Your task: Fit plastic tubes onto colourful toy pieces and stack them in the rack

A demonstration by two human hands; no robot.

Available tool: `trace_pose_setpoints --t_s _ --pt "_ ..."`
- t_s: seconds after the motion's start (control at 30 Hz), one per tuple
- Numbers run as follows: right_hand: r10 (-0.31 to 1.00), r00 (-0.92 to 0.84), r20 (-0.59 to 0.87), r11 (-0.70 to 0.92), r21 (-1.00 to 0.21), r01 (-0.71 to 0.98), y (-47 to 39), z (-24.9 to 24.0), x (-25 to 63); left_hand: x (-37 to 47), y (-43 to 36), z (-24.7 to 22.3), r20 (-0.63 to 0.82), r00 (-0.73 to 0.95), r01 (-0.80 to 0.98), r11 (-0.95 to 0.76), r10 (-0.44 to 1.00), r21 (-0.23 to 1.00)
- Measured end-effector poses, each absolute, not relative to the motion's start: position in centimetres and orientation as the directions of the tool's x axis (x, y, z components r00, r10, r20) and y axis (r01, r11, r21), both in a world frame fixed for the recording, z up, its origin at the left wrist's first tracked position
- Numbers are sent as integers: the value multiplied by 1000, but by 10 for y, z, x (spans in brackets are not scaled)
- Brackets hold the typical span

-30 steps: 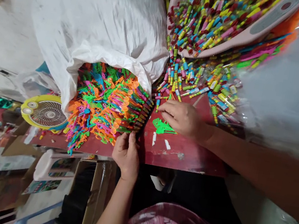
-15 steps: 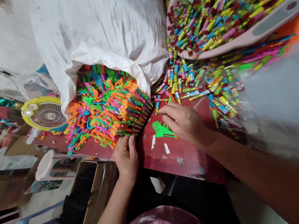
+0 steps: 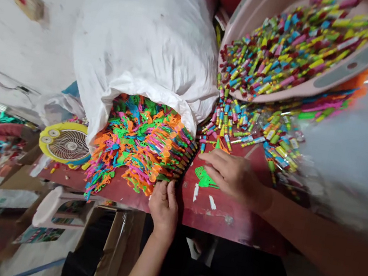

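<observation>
My left hand (image 3: 164, 206) is closed at the near edge of a pile of colourful plastic pieces (image 3: 141, 142), thumb against the bent fingers. Whatever it may grip there is hidden. Over the red tabletop (image 3: 206, 215) my right hand (image 3: 234, 174) is closed too, its fingers bent and drawn together; its fingertips are partly out of sight. Just under it lies a bright green lattice-like plastic piece (image 3: 203, 177). Beyond its knuckles an orange and green piece (image 3: 218, 145) shows. The pile spills from a big white sack (image 3: 152, 33), many pieces lined up side by side on its right.
A pink basin (image 3: 264, 97) holds many small colourful tubes in clear wrap, with more tubes (image 3: 237, 114) loose in front. A yellow fan (image 3: 69, 143) stands left. Clear plastic sheeting (image 3: 354, 152) lies right. Below left are a stool (image 3: 48, 209) and cardboard boxes (image 3: 116, 249).
The camera view has shifted, so the whole scene sits further right and lower. Both hands stay at nearly the same places beside the pile and the green piece.
</observation>
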State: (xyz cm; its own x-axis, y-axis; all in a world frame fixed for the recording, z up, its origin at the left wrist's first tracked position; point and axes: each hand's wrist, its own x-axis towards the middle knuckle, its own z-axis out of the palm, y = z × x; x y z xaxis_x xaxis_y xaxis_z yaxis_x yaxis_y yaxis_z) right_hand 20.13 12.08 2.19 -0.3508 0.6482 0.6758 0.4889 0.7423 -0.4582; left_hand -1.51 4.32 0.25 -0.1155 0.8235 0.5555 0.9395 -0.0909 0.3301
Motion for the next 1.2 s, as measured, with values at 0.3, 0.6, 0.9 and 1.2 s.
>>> trace_pose_setpoints --t_s 0.3,0.6,0.9,1.2 --pt "601 -514 612 797 -407 447 112 64 145 -11 44 1 530 -171 882 -111 830 458" --pt "750 -370 549 649 -498 576 96 59 111 -7 43 13 334 -250 803 2 909 596" --pt "772 -200 604 539 -454 709 94 46 85 -16 47 16 203 -217 750 30 955 661" --pt "776 -182 603 549 -506 665 87 48 87 -16 43 31 106 -250 677 96 962 729"
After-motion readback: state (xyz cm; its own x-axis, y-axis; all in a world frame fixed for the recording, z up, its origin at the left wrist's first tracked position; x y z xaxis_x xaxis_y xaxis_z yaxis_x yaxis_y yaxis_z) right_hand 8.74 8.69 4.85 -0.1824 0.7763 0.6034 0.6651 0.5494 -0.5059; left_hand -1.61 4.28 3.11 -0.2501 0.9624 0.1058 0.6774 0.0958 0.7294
